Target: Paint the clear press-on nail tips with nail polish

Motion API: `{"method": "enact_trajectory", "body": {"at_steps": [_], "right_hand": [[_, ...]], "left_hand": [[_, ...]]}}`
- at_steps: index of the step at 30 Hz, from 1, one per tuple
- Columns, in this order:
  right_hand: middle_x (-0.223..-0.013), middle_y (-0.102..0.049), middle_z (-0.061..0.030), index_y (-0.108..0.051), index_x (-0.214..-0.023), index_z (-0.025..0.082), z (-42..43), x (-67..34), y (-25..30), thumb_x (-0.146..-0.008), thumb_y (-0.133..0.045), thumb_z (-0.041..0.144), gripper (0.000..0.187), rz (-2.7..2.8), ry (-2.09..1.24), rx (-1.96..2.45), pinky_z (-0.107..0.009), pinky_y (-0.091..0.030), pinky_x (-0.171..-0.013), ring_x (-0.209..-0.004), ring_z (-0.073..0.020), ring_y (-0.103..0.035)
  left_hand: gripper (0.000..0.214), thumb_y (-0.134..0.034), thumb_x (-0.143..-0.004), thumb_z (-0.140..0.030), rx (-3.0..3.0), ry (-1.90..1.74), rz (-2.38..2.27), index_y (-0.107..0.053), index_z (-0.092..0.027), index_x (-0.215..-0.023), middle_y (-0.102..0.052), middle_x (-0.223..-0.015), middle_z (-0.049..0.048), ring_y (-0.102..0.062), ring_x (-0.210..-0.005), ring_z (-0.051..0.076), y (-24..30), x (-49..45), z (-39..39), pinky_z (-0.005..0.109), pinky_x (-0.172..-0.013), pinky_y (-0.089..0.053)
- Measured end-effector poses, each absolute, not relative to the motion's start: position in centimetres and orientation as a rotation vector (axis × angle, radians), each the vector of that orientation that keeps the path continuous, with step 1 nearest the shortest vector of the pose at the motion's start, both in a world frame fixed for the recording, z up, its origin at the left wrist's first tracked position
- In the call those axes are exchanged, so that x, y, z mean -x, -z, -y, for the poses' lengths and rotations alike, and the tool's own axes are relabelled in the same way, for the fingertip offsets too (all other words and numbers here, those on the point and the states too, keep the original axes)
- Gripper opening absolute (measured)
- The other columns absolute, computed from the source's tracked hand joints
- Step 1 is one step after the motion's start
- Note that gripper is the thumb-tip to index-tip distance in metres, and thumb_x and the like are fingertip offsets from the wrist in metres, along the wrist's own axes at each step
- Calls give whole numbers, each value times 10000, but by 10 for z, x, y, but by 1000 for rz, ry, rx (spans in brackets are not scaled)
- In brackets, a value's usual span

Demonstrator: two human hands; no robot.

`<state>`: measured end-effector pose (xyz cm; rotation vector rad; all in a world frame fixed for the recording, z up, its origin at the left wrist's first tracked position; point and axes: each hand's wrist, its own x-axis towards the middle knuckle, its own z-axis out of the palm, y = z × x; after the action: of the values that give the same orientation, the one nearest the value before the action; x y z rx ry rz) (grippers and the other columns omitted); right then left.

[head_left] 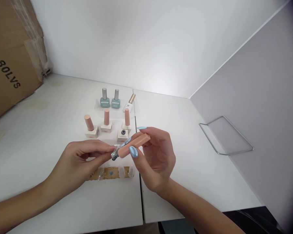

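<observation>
Head view, only one supplied. Legible writing: cardboard box [12,55] at far left carries black print, upside down from this angle, reading approx. "SA108"; small white bottle [129,104] w/ gold cap shows a dark mark on its front, too small to read; labels on the two teal bottles [110,102] likewise unreadable. Right hand [156,159] raised above white table [197,169], palm turned toward centre, wrist low at bottom right; thumb and forefinger closed on a peach cap-and-brush wand [134,145], held near level, brush end pointing left; remaining digits loosely curled, light-blue polish on nails. Left hand [80,161] comes in from lower left, forearm flat along table edge, fingers pinched together on a small clear nail tip [115,150] right at the brush end; grip closed, not open. Wand thus sits between both hands, above table seam. Below hands: tan strip [111,172] w/ clear tips and one blue spot lying flat. Behind: open peach bottle [122,134], cap off, dark polish seen in neck; three capped peach bottles [106,122] in row w/ it. Wire stand [226,136] well apart at right.
</observation>
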<state>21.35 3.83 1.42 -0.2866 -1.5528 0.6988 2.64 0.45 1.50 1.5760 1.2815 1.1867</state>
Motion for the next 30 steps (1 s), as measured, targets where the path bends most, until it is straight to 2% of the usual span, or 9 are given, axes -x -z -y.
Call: {"method": "enact_trajectory", "body": {"at_steps": [5, 11, 14, 21, 30], "right_hand": [[-818, -715, 47, -575, -1257, 261, -38, -215, -10, -931, -607, 6, 415, 1494, -720, 445, -306, -674, -732, -759, -122, -746], [-771, -693, 60, -573, -1197, 280, -41, -220, -7, -975, -618, 92, 295, 1426, -695, 660, -360, -675, -748, -804, -154, -776], [-764, -684, 59, -590, -1190, 287, -42, -222, -10, -964, -613, 62, 320, 1408, -690, 629, -350, -670, -729, -805, -154, -769], [-755, -706, 44, -578, -1277, 246, -38, -218, -14, -913, -611, 3, 439, 1571, -697, 327, -324, -632, -644, -665, -139, -691], [-790, -700, 60, -586, -1212, 267, -42, -218, -6, -948, -652, 70, 336, 1474, -783, 555, -320, -653, -718, -756, -131, -754]], "left_hand": [[169, -791, -808, -231, -1615, -1234, -1267, -879, -374, -829, -860, -822, -38, -815, -709, 154, -12, -27, -5, 144, -630, -638], [155, -784, -826, -228, -1682, -1232, -1299, -880, -349, -840, -864, -857, -23, -823, -750, 181, -4, -27, -2, 182, -650, -662], [144, -792, -840, -252, -1702, -1218, -1310, -880, -365, -861, -865, -878, -29, -824, -765, 185, -3, -26, -1, 185, -633, -660], [144, -771, -861, -262, -1726, -1202, -1293, -880, -357, -861, -858, -848, -27, -810, -731, 180, -10, -27, -3, 205, -639, -658], [160, -778, -855, -256, -1746, -1219, -1317, -878, -381, -865, -863, -876, -40, -817, -747, 180, -4, -27, -2, 191, -612, -654]]}}
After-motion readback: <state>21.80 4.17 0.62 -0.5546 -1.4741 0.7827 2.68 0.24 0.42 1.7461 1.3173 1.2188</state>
